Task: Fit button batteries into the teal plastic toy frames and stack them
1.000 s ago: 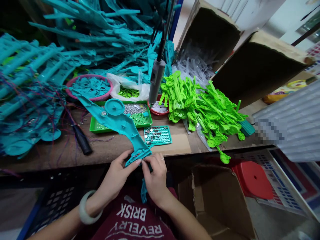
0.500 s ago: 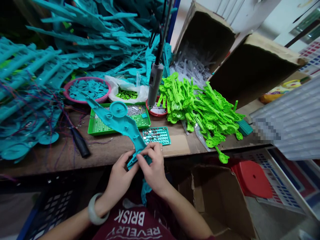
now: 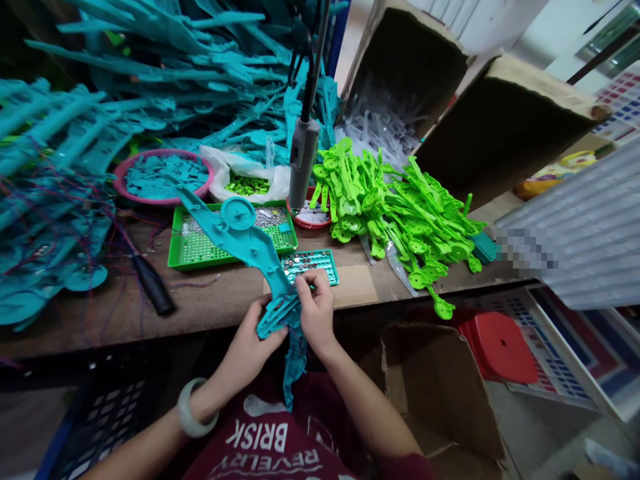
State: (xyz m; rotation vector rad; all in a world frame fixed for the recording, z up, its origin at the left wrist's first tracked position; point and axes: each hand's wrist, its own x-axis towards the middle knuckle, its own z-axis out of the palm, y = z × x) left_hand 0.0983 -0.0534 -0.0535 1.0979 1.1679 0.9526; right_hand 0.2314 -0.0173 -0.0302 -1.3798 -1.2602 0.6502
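Note:
A long teal plastic part with a round disc slants up and away over the bench edge, its lower end hanging by the shirt. My left hand is wrapped round its wider middle section. At the right side of that section is my right hand, fingers bent and pinched together; what lies between its fingertips is too small to tell. Just behind the right hand lies a small teal tray with round metal pieces. A green tray of small metal bits sits partly behind the part.
A grey electric screwdriver hangs over the bench. Lime green parts are heaped at right, teal parts at back left. A black-handled tool lies at left. Below are a cardboard box and a red stool.
My right hand has come away from my left hand, up and to the right. The teal part's middle section is turned and shows more. The whole view has shifted slightly.

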